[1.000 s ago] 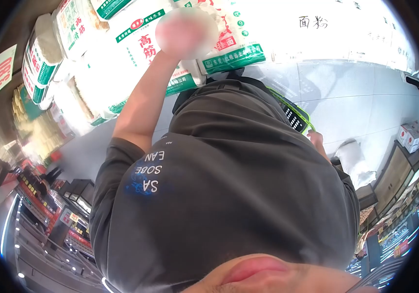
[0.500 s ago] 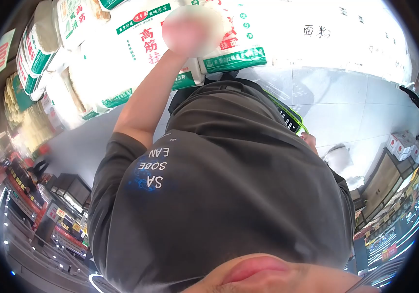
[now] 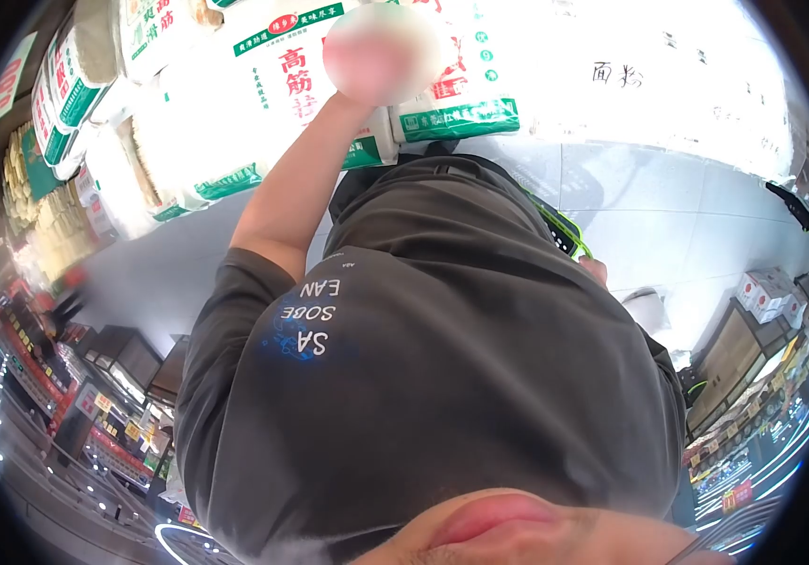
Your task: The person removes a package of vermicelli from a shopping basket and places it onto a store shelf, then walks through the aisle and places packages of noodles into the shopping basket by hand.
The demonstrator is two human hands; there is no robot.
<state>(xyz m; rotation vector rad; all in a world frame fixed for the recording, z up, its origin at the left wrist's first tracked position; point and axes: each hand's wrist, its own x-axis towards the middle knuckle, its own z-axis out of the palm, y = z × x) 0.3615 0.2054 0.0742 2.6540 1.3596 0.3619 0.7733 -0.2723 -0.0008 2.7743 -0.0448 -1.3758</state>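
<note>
In the upper middle of the frame, the large noodle bag (image 3: pixel 249 122) reads 高筋 in red, under a green strip (image 3: pixel 315 24) with 爽滑劲道 and 美味尽享; to its right, another noodle bag (image 3: pixel 466 71) shows 挂面 on red, its green band too blurred to read surely. A bag (image 3: pixel 150 38) at upper left says 高筋. The bright white surface (image 3: pixel 654 104) at upper right bears handwritten 面粉. A price card (image 3: pixel 4 87) at left shows 3.80; the dark T-shirt (image 3: pixel 461 377) reads "SA SOBE EAN", upside down

Your dark grey shirt (image 3: pixel 461 377): white letters, blue scrawl
Beyond your shirt: white packets (image 3: pixel 268 118) with green bands, red characters; beside it: black basket (image 3: pixel 561 237), lime rim.
</note>
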